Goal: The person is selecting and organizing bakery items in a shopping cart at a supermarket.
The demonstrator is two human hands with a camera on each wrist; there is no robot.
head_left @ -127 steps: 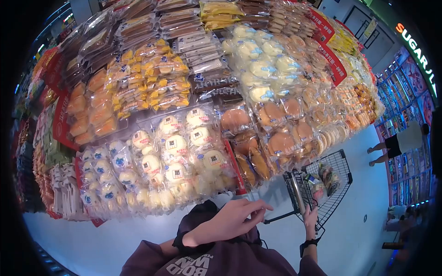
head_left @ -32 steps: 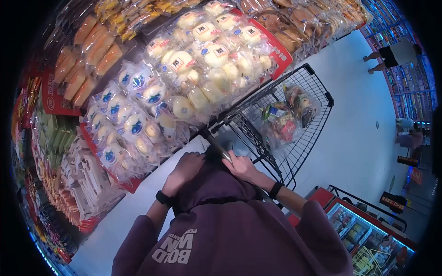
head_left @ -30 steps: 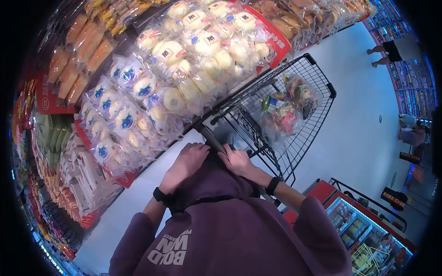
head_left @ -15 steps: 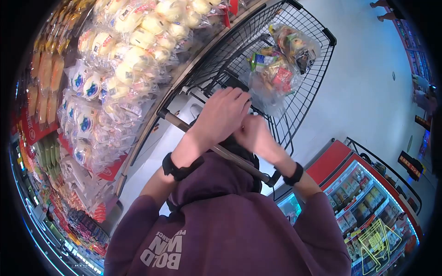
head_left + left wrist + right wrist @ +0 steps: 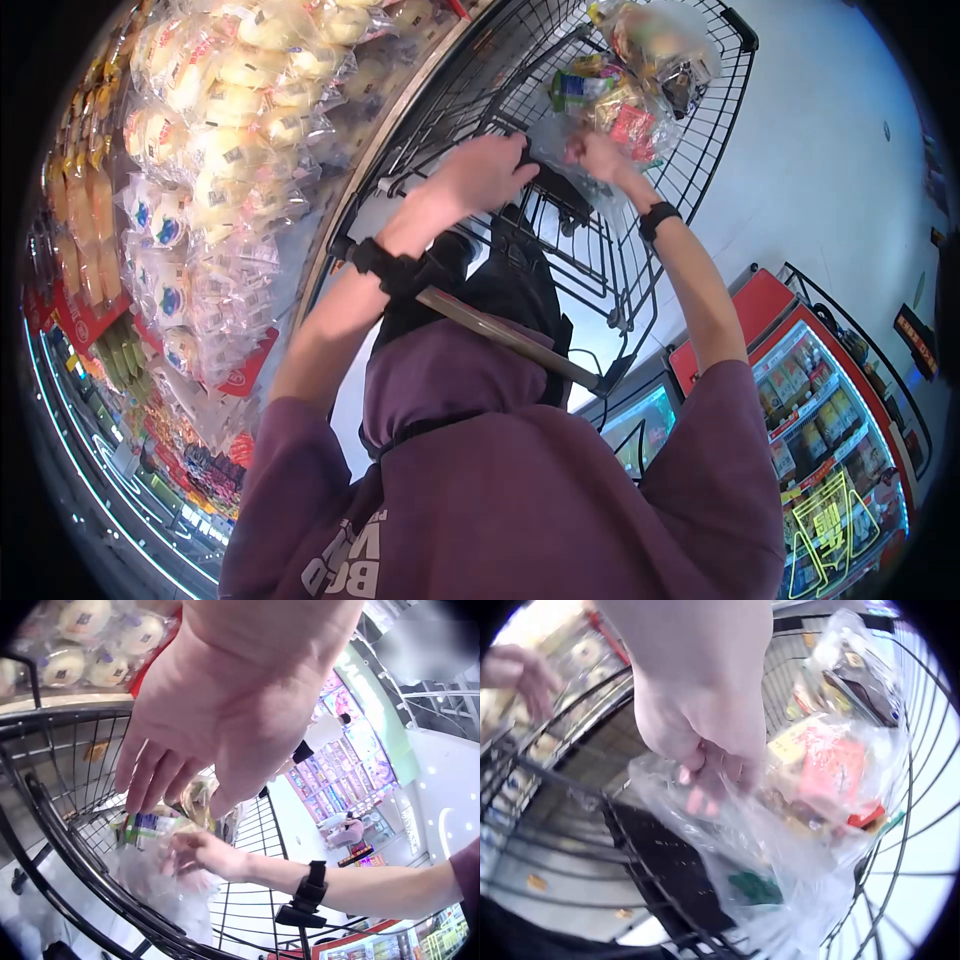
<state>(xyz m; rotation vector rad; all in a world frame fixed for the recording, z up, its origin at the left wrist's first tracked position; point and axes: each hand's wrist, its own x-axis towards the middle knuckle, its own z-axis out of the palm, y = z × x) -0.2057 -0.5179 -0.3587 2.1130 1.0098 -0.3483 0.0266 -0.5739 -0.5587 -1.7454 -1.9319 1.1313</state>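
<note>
In the head view my right hand (image 5: 603, 158) reaches into the wire cart (image 5: 655, 235), over a clear plastic bag (image 5: 560, 135) holding packaged goods. The right wrist view shows this hand (image 5: 705, 742) pinching the upper film of the bag (image 5: 780, 862) between curled fingers. My left hand (image 5: 478, 178) hovers above the cart's near end with nothing in it. In the left wrist view that hand (image 5: 217, 720) has its fingers extended, apart from the bag. A second filled bag (image 5: 855, 675) lies at the far side of the basket.
Wrapped round buns (image 5: 240, 110) are piled on a display along the left of the cart. The cart's handlebar (image 5: 505, 338) crosses near my body. A red-framed refrigerated case (image 5: 820, 400) stands at the lower right.
My hands have separated; the right moved forward into the cart and took hold of the bag's film, the left moved slightly forward. Earlier, both were nearer the handlebar. The view has shifted along the display.
</note>
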